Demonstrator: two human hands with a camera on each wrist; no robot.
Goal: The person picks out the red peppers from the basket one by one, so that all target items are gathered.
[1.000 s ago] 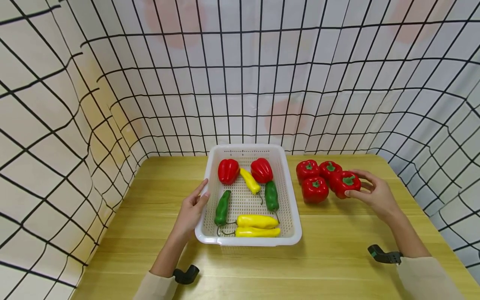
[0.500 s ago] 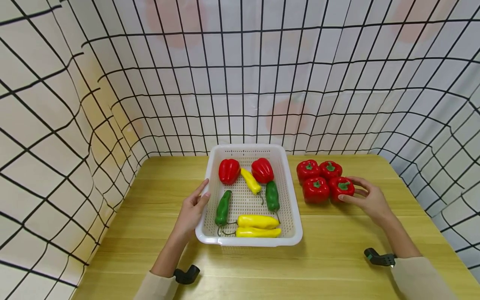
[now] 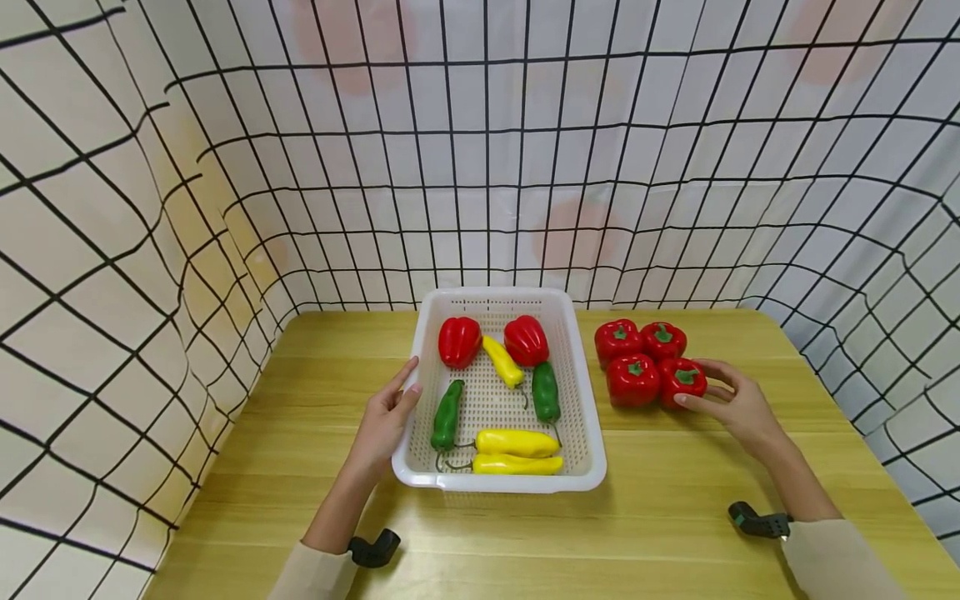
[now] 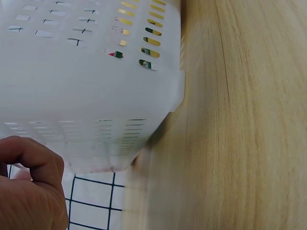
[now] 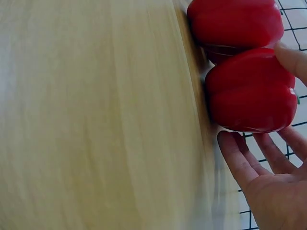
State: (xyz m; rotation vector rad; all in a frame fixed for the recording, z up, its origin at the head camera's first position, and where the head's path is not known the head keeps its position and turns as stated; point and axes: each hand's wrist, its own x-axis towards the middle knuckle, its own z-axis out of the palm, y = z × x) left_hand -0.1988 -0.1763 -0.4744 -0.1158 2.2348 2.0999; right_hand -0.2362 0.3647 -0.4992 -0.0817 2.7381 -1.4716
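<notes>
A white perforated plastic basket [image 3: 592, 450] stands on the wooden table. My left hand [image 3: 384, 425] grips its left rim, thumb over the edge; a curled finger shows beside the basket's wall in the left wrist view. At right, several red bell peppers stand stem-up in a close cluster. My right hand [image 3: 742, 408] holds the front right red bell pepper [image 5: 254, 91], thumb on one side and fingers along the other. That pepper rests on the table against the front left red bell pepper [image 3: 632, 382]. Behind them are two more red bell peppers, one marked [image 3: 663, 340].
In the basket lie two red bell peppers, one on the left [image 3: 459, 342], two green peppers, one on the right [image 3: 545, 392], and three yellow peppers, one near the front [image 3: 517, 464]. A white cloth [image 3: 480, 208] with black grid lines surrounds the table [image 3: 660, 517].
My right hand has moved left and toward me, setting the red bell pepper down in the cluster's front right spot. My left hand has stayed on the basket rim.
</notes>
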